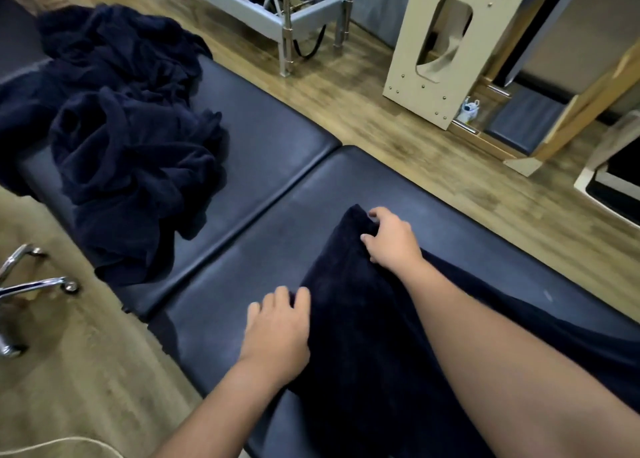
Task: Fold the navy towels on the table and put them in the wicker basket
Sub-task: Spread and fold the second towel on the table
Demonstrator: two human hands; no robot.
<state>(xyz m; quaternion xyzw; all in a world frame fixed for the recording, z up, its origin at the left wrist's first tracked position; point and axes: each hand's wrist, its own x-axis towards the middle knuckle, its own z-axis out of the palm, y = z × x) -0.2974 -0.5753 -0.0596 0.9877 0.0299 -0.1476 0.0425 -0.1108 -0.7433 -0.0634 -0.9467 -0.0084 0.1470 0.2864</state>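
Observation:
A navy towel (360, 305) lies spread on the near section of the dark padded table (263, 236). My right hand (391, 238) grips its far corner, fingers curled into the cloth. My left hand (277, 326) holds the towel's near left corner at the edge, fingers bent over it. A heap of crumpled navy towels (131, 139) sits on the far section of the table, to the upper left. No wicker basket is in view.
A chrome chair base (31, 284) stands on the wooden floor at the left. Beyond the table are a grey metal frame (277, 11), a pale wooden panel with a cut-out (436, 49) and wooden equipment (540, 125) at the right.

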